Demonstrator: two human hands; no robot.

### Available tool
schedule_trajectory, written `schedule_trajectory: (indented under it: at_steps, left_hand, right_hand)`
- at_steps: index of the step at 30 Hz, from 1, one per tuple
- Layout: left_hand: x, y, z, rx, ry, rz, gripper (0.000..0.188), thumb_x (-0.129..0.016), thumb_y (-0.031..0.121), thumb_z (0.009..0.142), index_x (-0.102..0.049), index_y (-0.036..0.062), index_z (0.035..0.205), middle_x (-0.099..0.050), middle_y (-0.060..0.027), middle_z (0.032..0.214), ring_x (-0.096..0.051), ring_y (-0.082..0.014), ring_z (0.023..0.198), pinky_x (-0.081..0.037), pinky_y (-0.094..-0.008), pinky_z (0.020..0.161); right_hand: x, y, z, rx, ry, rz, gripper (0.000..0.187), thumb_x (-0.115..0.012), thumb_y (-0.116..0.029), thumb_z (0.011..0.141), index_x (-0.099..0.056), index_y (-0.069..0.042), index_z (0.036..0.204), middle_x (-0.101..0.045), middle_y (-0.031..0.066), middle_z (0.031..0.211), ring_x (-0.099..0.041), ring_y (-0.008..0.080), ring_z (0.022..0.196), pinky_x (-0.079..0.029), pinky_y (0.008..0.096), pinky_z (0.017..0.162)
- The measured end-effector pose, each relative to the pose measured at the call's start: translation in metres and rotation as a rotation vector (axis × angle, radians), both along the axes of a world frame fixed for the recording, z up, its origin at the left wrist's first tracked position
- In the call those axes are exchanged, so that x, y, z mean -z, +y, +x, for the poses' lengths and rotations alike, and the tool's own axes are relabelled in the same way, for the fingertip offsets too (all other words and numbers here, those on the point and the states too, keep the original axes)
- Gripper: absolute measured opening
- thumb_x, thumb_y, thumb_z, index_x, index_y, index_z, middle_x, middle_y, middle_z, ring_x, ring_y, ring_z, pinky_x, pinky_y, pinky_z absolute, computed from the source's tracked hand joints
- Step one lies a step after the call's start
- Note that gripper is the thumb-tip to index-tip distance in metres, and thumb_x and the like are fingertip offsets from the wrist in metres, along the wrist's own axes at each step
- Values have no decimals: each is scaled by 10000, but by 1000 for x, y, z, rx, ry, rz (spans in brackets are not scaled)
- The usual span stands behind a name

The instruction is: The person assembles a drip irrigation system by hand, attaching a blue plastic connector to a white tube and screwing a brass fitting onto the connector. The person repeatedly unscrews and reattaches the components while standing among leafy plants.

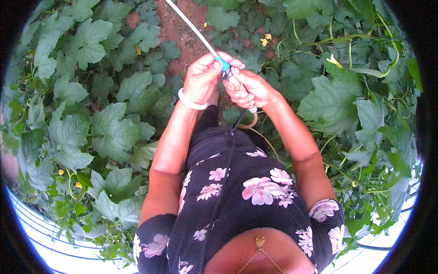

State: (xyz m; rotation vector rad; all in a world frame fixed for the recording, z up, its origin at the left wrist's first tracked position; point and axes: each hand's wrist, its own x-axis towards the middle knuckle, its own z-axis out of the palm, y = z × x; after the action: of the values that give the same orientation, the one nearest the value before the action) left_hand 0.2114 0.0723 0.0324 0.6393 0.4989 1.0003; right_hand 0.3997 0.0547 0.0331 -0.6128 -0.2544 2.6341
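Gold pendant (259, 241); leaves (116, 132) around white rod (192, 27).

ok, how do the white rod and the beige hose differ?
The white rod is straight, while the beige hose curves. The rod slants up to the picture's top edge; the hose sits lower, partly hidden. The rod is whiter, the hose more tan. Both are slender and pale.

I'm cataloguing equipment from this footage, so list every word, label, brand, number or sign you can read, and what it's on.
None can be read.
White rod and blue collar: no lettering can be made out.
Pale handle: partly covered by the right hand; any marking is hidden or too small.
Gold pendant: surface detail too small to tell.
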Motion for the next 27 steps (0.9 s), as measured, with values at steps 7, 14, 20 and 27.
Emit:
schedule_trajectory:
  at_steps: [7, 14, 20, 27]
  left_hand:
    - [-15, -6, 15, -205, 96, -78, 245, -611, 165, 1005, -645, -17, 1167, -714, -140, 1033, -691, -278, 991, -543, -424, 934]
    - [-61, 24, 26, -238, -11, -26, 301, -601, 300, 1017, -615, 13, 1107, -677, -87, 911, -674, -248, 872, -556, -381, 833]
    - [-96, 64, 22, 165, -418, -70, 652, -333, 640, 1034, -334, 159, 595, -270, 38, 501, -251, -117, 436, -268, -303, 444]
    - [-121, 65, 34, -183, 32, -226, 615, -433, 574, 1038, -287, 182, 586, -222, 45, 493, -195, -110, 393, -204, -294, 391]
  right_hand:
    - [-15, -16, -10, 181, -553, 386, 390, -495, -437, 1063, -574, -80, 928, -484, -39, 633, -422, 54, 458, -335, 225, 405]
    - [-53, -1, -11, 263, -609, 482, 300, -526, -372, 1058, -564, -90, 962, -478, -43, 634, -398, 48, 452, -331, 225, 393]
    - [-71, 12, 6, -5, -131, 288, 312, -534, -387, 1055, -554, -97, 940, -395, -69, 617, -319, 37, 436, -225, 196, 371]
    - [-61, 9, -19, 290, -865, 987, 283, -603, -350, 1016, -550, -73, 995, -616, 66, 744, -600, 206, 599, -447, 339, 540]
